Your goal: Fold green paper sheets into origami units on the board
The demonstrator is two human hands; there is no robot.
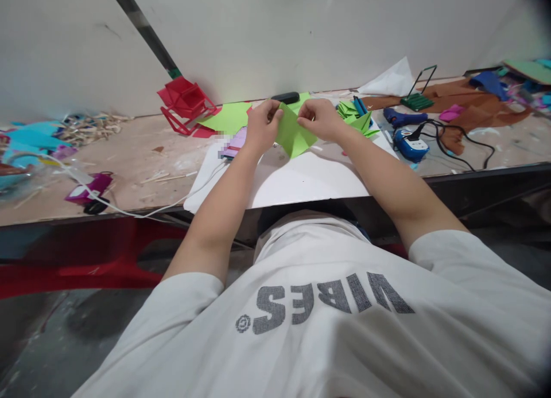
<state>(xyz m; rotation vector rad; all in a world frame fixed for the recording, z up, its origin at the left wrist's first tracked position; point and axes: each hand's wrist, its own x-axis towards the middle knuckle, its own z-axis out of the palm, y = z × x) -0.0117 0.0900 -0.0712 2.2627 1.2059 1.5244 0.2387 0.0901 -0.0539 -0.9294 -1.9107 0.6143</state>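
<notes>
A folded piece of light green paper (293, 135) is held up just above a white sheet (301, 183) on the workbench. My left hand (261, 125) pinches its upper left edge. My right hand (321, 118) pinches its upper right corner. Both hands have their fingers closed on the paper. More green sheets (228, 118) lie flat behind the hands, and several folded green pieces (359, 120) are piled just right of my right hand.
A red miniature chair (186, 104) lies tipped at the back left. A blue glue gun (408, 140) with a black cable sits to the right, beside brown fabric (482, 108). Wooden sticks (90, 127) and coloured scraps lie left. A white cable (129, 211) crosses the bench edge.
</notes>
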